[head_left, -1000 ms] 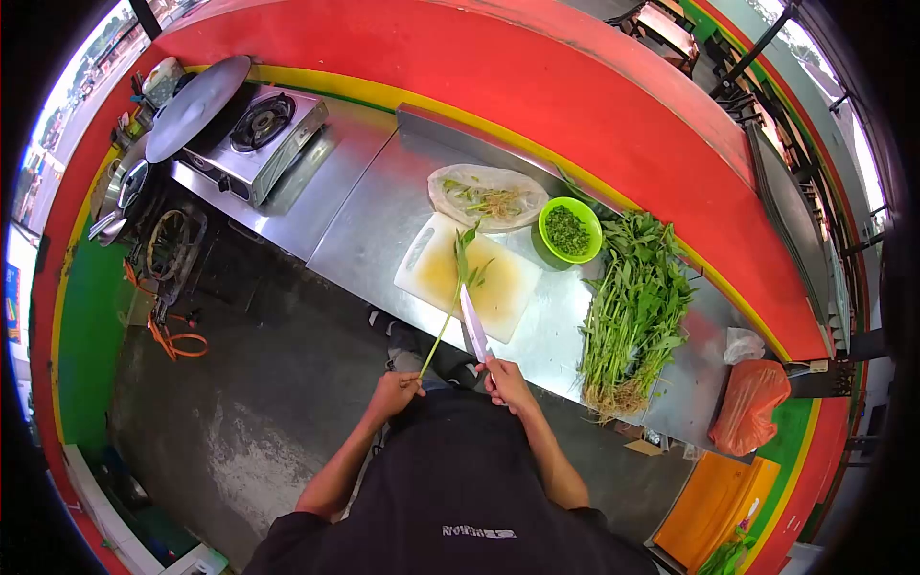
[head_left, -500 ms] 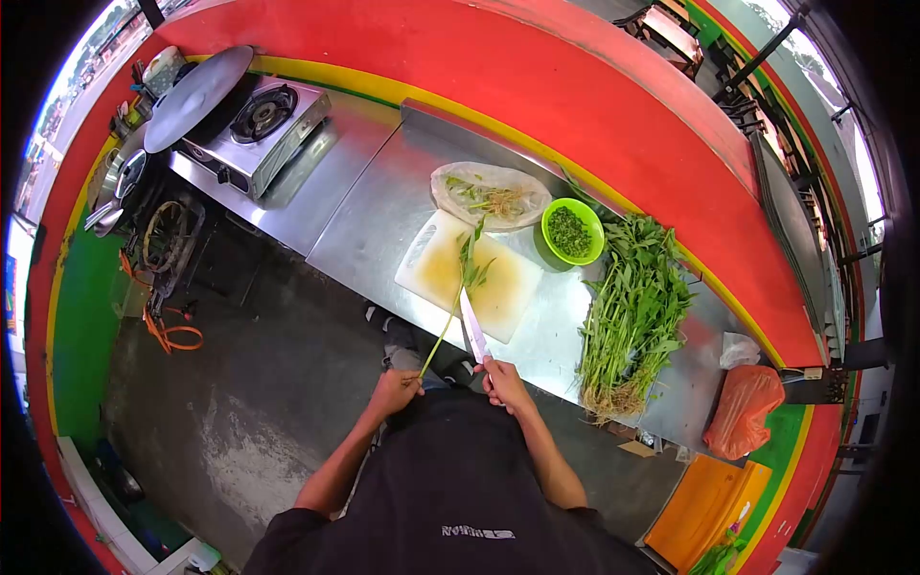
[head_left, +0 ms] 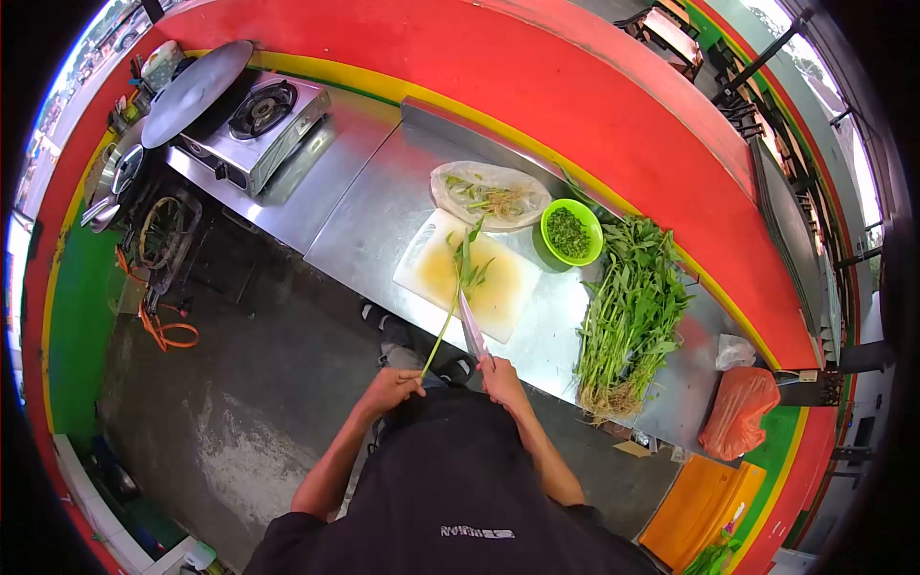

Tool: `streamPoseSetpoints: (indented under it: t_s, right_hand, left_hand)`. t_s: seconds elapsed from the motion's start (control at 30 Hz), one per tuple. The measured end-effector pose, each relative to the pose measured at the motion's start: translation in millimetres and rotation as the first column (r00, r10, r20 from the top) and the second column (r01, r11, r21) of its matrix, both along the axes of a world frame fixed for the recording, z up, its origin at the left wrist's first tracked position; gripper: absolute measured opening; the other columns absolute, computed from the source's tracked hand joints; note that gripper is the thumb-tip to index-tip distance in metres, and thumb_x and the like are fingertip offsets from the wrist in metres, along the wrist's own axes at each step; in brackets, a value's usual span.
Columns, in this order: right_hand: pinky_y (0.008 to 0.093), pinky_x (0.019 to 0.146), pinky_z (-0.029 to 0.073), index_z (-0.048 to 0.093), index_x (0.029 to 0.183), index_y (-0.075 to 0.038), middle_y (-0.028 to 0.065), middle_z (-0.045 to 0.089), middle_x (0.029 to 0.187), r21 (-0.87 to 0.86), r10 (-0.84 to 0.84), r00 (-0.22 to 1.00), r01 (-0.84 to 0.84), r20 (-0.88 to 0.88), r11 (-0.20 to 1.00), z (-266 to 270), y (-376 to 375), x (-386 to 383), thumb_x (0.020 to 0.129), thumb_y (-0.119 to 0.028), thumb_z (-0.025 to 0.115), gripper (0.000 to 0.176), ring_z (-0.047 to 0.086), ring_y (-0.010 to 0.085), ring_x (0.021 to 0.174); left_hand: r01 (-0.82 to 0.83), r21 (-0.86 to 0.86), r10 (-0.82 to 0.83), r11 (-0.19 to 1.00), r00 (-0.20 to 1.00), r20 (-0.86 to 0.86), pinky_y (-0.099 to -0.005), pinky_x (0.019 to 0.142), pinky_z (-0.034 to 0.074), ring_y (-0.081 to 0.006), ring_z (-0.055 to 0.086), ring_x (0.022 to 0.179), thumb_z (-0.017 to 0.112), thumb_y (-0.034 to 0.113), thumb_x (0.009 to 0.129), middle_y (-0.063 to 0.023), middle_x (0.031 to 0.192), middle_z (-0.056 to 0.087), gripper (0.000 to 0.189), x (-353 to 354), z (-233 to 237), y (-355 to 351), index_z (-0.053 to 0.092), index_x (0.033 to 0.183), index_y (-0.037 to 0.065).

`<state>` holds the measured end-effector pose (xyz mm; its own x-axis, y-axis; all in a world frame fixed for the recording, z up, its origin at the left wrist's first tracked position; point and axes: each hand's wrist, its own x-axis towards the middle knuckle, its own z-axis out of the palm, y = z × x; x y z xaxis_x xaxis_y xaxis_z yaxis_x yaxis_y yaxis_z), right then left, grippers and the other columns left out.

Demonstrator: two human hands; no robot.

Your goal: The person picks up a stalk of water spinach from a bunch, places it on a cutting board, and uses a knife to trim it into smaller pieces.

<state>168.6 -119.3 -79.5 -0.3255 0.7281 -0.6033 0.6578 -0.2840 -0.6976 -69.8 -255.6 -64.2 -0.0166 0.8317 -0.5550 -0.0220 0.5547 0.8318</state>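
My left hand [head_left: 394, 389] grips the lower end of a long green vegetable stalk [head_left: 442, 332], whose leafy top reaches over the white cutting board [head_left: 515, 319]. In my right hand [head_left: 500, 379] is a knife [head_left: 471, 328], its blade pointing away from me with the tip at the stalk, just below the leaves. The board has yellowish stains. Behind it lies a clear plastic bag [head_left: 526, 198] with stems and roots in it. A green bowl [head_left: 596, 240] of chopped greens stands to the right of the bag.
A large bunch of leafy greens [head_left: 628, 321] with roots covers the counter [head_left: 350, 218] at right. Farther right sits an orange-red plastic bag [head_left: 740, 414]. At left are a gas stove [head_left: 287, 139] and a big round lid [head_left: 196, 94]. A red wall [head_left: 460, 53] runs behind the counter.
The knife blade has turned slightly, and its tip sits a little lower along the stalk. My left hand still has the stalk, almost unmoved.
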Motion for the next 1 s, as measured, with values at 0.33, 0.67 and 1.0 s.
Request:
streamPoseSetpoints:
  t_s: [0.33, 0.67, 1.0]
  right_hand:
    - [0.0328, 0.039, 0.038, 0.066, 0.093, 0.002, 0.0069, 0.056, 0.055, 0.257, 0.110, 0.990, -0.129, 0.088, 0.958, -43, -1, 10, 0.102, -0.039, 0.049, 0.045, 0.049, 0.0152, 0.039]
    - [0.0258, 0.036, 0.031, 0.064, 0.101, 0.000, 0.0023, 0.048, 0.056, -0.193, -0.112, 0.984, 0.084, -0.137, 0.978, 12, -3, 11, 0.102, -0.042, 0.050, 0.045, 0.040, 0.0091, 0.039]
    - [0.0268, 0.035, 0.032, 0.063, 0.100, 0.000, 0.0029, 0.049, 0.055, -0.122, -0.069, 0.985, 0.050, -0.155, 0.991, 16, 0, -3, 0.103, -0.041, 0.048, 0.044, 0.040, 0.0096, 0.038]
  left_hand:
    - [-0.111, 0.020, 0.107, 0.994, 0.985, 0.137, -0.0215, 0.057, 0.041, -0.0053, 0.050, 0.065, 0.058, 0.010, 0.090, -0.0026, 0.086, 0.074, 0.030, -5, -1, -18, 0.071, 0.115, -0.002]
    - [-0.265, 0.204, 0.322, 0.943, 0.884, -0.339, -0.0298, 0.064, 0.056, -0.0180, 0.073, 0.070, 0.065, 0.013, 0.085, -0.0130, 0.079, 0.075, 0.031, 8, -12, -32, 0.071, 0.110, -0.005]
    - [-0.131, 0.262, 0.273, 0.956, 0.719, -0.638, -0.0351, 0.058, 0.054, -0.0284, 0.068, 0.059, 0.071, 0.017, 0.078, -0.0142, 0.066, 0.068, 0.022, 17, 12, -22, 0.074, 0.094, 0.002]
